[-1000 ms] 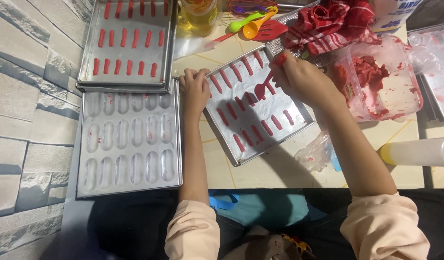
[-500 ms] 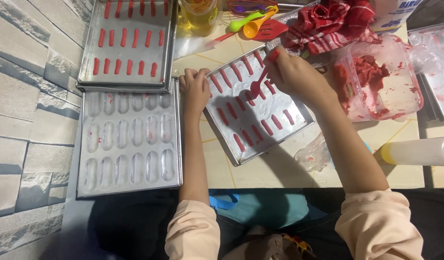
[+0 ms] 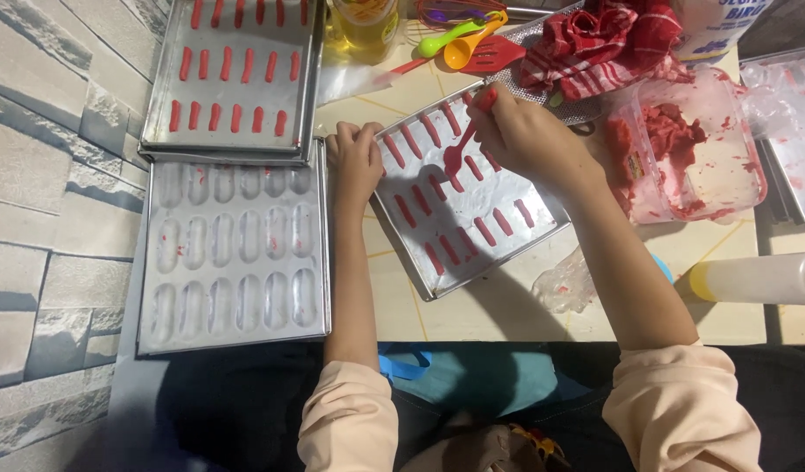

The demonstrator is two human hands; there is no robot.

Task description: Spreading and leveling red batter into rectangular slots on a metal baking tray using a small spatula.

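Red strips worked on a tilted metal tray, spoon in hand.
Left hand (image 3: 354,162) grips the tray (image 3: 542,218) at its 9 o'clock edge, fingers curled over the rim; right hand (image 3: 525,135) pinches a red spoon (image 3: 462,150), long axis running 1 to 7 o'clock, bowl down. Best kept steady, tip low between the strips (image 3: 437,188).

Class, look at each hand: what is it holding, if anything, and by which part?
The right hand holds a red spoon by its upper handle, bowl down on the metal tray. The left hand grips that tray's left edge.
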